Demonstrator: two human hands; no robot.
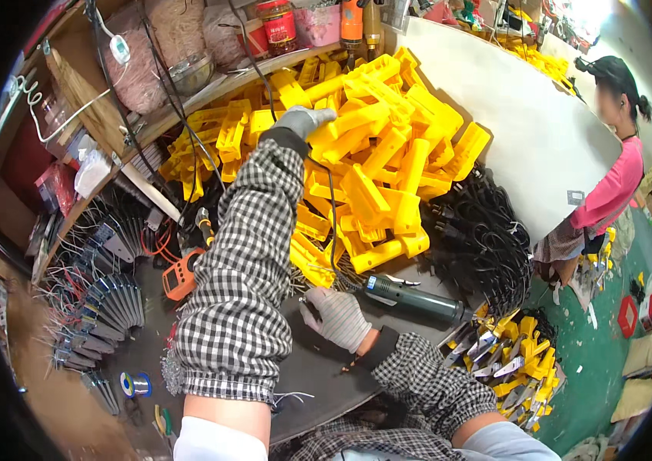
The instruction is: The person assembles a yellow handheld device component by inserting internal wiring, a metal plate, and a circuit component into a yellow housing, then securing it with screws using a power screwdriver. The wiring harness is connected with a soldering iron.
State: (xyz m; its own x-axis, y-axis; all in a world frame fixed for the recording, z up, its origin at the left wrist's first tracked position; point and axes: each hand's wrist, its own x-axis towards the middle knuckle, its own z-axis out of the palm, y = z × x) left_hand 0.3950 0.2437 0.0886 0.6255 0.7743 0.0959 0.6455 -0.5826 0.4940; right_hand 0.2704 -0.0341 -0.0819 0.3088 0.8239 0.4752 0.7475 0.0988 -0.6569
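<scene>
Yellow plastic parts [364, 192] lie heaped before me; black cables [487, 238] lie beside them; a green cylindrical tool [418, 300] lies near my half-open right hand [339, 319]; my left hand [303, 121] is among the parts, whether gripping one I cannot tell.

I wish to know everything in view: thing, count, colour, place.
Table: one, dark, centre
Plastic parts: many, yellow, upper centre
Cables: many, black, right of centre
Cylindrical tool: one, dark green, on table
Flat parts: many, grey, left
Meter: one, orange, centre left
Wire spool: one, blue, lower left
Jar: one, red, top
Panel: one, white, upper right
Co-worker: one, pink top, right
Mixed pieces: many, yellow-grey, lower right
Sleeves: two, black-white checked, forearms
Left hand: one, grey glove, at plastic parts
Right hand: one, whitish glove, over table
</scene>
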